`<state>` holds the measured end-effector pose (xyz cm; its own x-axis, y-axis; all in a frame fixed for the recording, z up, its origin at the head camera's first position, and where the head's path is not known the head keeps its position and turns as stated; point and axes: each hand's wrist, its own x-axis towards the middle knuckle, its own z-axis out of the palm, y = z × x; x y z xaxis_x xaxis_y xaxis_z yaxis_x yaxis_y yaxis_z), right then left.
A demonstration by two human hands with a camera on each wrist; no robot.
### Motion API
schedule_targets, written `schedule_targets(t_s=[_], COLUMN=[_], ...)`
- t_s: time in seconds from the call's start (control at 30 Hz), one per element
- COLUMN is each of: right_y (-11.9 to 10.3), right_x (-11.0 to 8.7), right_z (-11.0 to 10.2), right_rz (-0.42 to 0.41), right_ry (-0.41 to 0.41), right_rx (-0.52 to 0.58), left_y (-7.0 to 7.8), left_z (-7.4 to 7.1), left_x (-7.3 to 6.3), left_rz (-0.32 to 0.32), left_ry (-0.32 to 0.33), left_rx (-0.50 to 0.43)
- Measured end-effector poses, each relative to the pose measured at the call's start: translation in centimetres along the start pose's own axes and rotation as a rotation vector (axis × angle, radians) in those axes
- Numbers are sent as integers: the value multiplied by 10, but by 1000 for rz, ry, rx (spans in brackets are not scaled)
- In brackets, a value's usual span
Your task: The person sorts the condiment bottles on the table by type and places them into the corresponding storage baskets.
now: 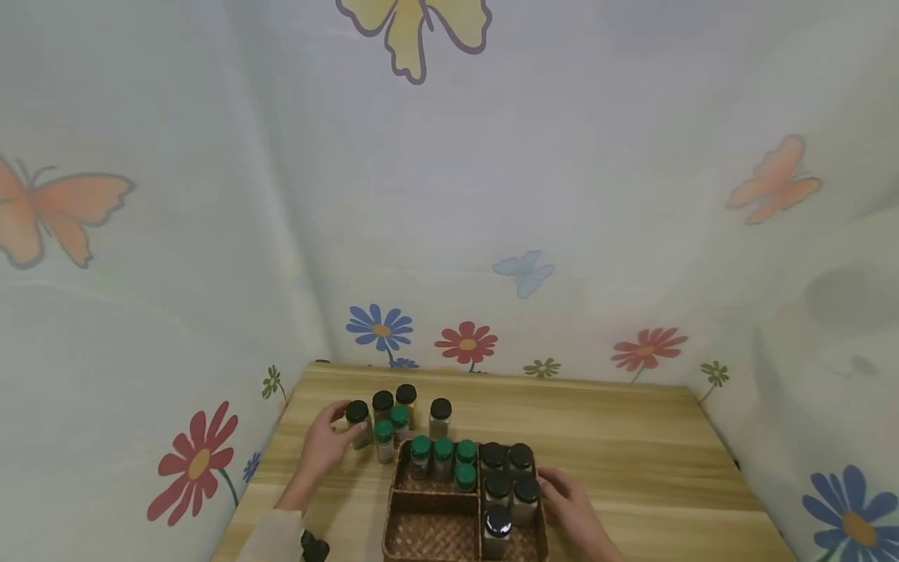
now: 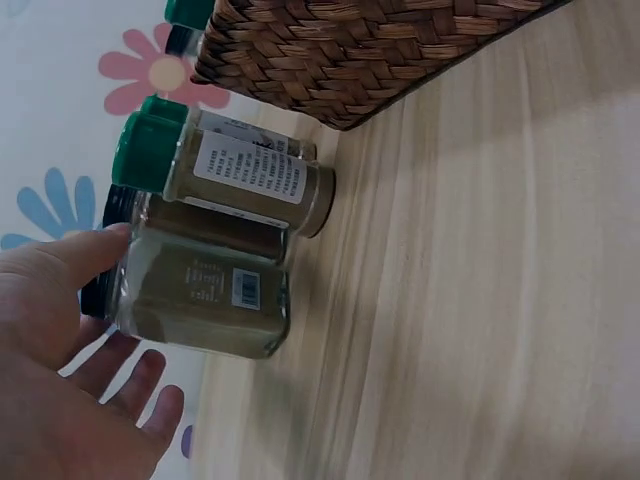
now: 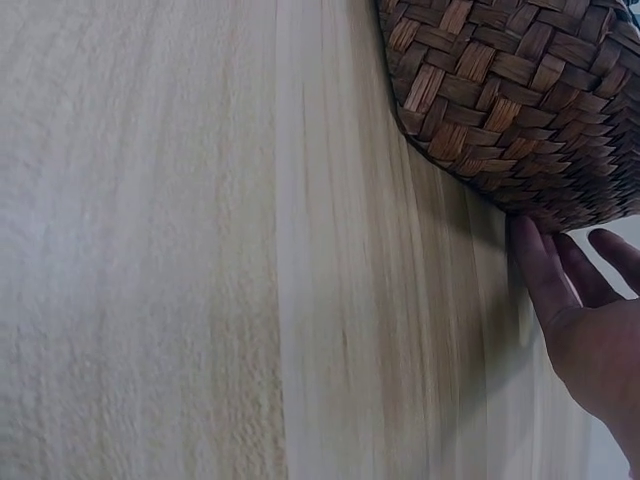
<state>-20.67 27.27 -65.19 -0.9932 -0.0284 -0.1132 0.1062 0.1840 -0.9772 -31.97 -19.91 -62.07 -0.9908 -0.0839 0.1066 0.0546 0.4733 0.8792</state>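
Observation:
At the left of the table, my left hand (image 1: 327, 442) has its thumb and forefinger on either side of the black cap of a square glass spice jar (image 2: 205, 295). The jar stands upright and holds a greenish-brown powder; the other left fingers spread loosely below the cap in the left wrist view. My right hand (image 1: 572, 511) rests its fingertips against the right side of a brown woven basket (image 3: 490, 110), near its bottom corner. The basket's upper left compartment holds several green-capped bottles (image 1: 443, 460), its right one several black-capped jars (image 1: 497, 490). The lower left compartment (image 1: 431, 527) shows bare weave.
Beside the held jar stand two green-capped bottles (image 2: 235, 170) and black-capped jars (image 1: 382, 404). Another black-capped jar (image 1: 440, 419) stands just behind the basket. A wooden table (image 1: 618, 437) lies under everything, with a printed cloth (image 1: 562, 195) hanging around its back and sides.

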Motion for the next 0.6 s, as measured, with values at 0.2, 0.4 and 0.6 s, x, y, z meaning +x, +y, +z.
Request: schedule_targets(t_s=[0.2,0.4,0.6], right_y=[3,5,2], right_x=[0,2,2], right_z=[1,0,-2], right_rz=[-18,-25,-9], right_ry=[-14,-40,-41], right_rx=[-3,-14,-13], left_y=[-2,-11,-5], left_z=[-1,-3,-21], left_x=[3,-3,-24], left_rz=[8,58,81], left_ry=[14,71,107], left_rx=[62,84,60])
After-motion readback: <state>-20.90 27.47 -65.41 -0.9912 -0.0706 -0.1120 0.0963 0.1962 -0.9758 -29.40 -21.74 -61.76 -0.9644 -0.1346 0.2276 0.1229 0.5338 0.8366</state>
